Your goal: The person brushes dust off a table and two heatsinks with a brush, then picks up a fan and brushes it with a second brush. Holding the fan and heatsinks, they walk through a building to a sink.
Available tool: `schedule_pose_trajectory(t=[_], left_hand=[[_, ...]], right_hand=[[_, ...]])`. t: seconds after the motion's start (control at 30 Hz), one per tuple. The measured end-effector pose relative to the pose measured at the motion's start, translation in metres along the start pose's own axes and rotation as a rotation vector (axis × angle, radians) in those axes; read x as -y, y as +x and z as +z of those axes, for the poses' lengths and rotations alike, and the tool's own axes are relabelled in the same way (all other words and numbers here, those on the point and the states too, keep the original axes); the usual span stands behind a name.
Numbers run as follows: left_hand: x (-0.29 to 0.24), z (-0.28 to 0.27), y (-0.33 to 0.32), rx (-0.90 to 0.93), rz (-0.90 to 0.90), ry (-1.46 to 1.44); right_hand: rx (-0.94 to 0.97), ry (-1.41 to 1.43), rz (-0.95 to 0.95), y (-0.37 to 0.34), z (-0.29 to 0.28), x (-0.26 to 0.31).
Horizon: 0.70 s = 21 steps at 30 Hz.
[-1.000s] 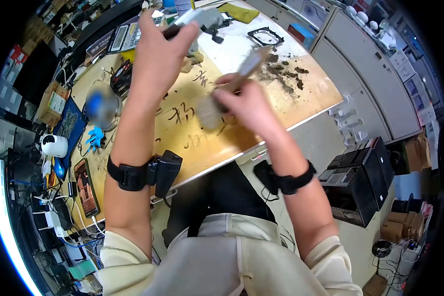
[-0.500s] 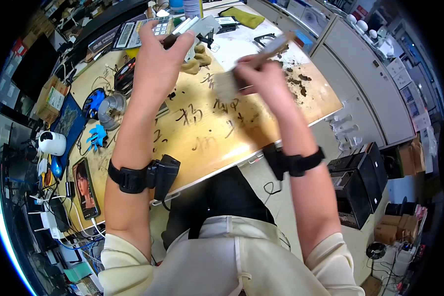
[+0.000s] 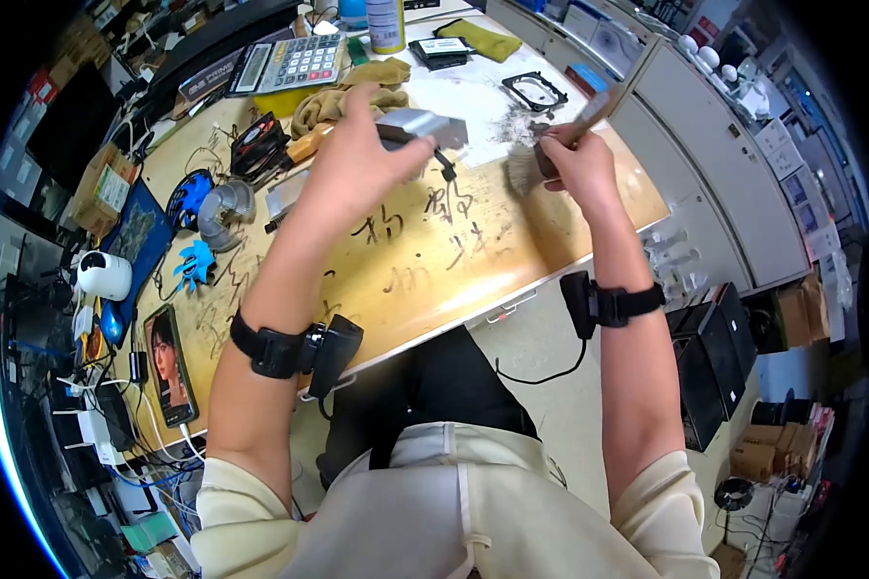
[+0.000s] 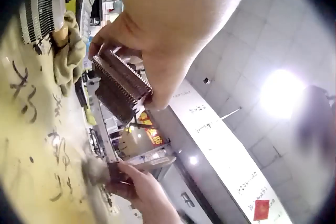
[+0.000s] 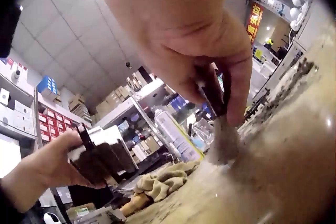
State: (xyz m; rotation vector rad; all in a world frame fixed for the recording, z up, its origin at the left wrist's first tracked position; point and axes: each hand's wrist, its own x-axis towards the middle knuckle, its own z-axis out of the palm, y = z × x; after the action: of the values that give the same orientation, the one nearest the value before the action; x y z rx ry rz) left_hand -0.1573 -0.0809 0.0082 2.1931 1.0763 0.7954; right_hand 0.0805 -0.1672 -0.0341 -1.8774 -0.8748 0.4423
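My left hand (image 3: 362, 169) grips a finned metal heatsink (image 3: 423, 124) by its sides, held above the table; in the left wrist view the dark fins of the heatsink (image 4: 118, 85) face the camera. My right hand (image 3: 584, 169) pinches a wooden-handled brush (image 3: 589, 118) near its ferrule. The pale bristles (image 5: 224, 142) touch the tabletop in the right wrist view. Dark crumbly dirt lies beside the brush, partly hidden by it and the hand. Heatsink and brush are apart.
Behind the hands lie a black square frame (image 3: 535, 91), a spray can (image 3: 386, 27), a calculator (image 3: 299, 63) and a tan cloth (image 3: 381, 72). On the left are black fans (image 3: 259, 147), a blue fan blade (image 3: 195, 264) and a phone (image 3: 170, 367).
My right hand has moved right with the brush, down to the tabletop by the dirt. My left hand has come nearer and to the right with the heatsink, uncovering the cloth.
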Motion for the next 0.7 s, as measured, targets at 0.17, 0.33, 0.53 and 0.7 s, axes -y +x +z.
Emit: schedule_pose_trajectory(t=[0.17,0.33,0.53,0.7], left_hand=[[-0.014,0.011,-0.003,-0.146,0.249,0.125],[-0.027,0.0,-0.004,-0.129,0.257,0.167],[-0.007,0.007,-0.018,0.055,0.193,0.455],[0.006,0.02,-0.019,0.176,0.098,0.486]], right_hand=[[-0.012,0.221,-0.026,-0.034,-0.028,0.009],[0.025,0.306,-0.049,-0.043,-0.038,0.01],[0.054,0.349,-0.048,-0.047,-0.039,0.011],[0.063,0.35,-0.033,-0.051,-0.036,0.01]])
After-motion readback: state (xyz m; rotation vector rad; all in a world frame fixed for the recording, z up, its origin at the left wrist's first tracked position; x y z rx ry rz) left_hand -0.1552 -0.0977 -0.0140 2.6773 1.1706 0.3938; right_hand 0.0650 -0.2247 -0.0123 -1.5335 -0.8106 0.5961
